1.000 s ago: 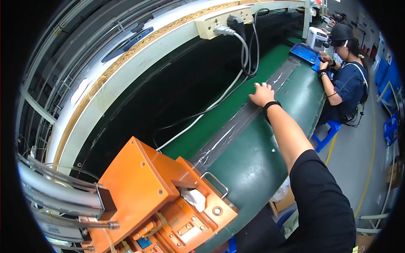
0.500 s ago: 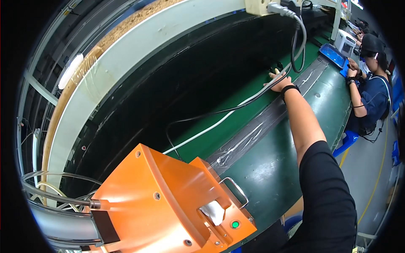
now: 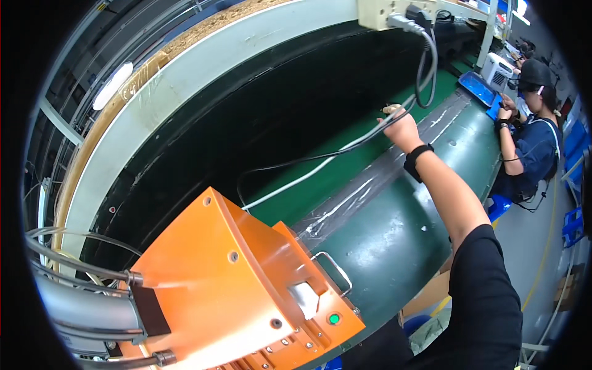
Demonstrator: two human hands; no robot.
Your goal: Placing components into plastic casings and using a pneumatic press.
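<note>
My right hand [image 3: 401, 131], with a black band [image 3: 417, 161] on the wrist, is stretched far out over the green strip of the bench. Its fingers are curled together beside the grey and black cables [image 3: 376, 128]; a small dark bit shows at the fingertips, too small to name. My left hand is out of view. Close to me on the left stands an orange machine [image 3: 203, 277] with a metal handle [image 3: 334, 271] and a lit green button [image 3: 333, 319]. Something white [image 3: 304, 300] sits in its front opening; its kind is unclear.
The cables hang from a power strip [image 3: 374, 13] and run along the green bench [image 3: 394, 228]. A person in dark clothes [image 3: 535, 145] works at the right by a blue tray [image 3: 478, 88] and a white boxy device [image 3: 497, 69]. Hoses [image 3: 80, 265] join the machine's left side.
My right hand has drawn back slightly from the dark spot at the back, and its fingers look more curled. The whole view has shifted a little.
</note>
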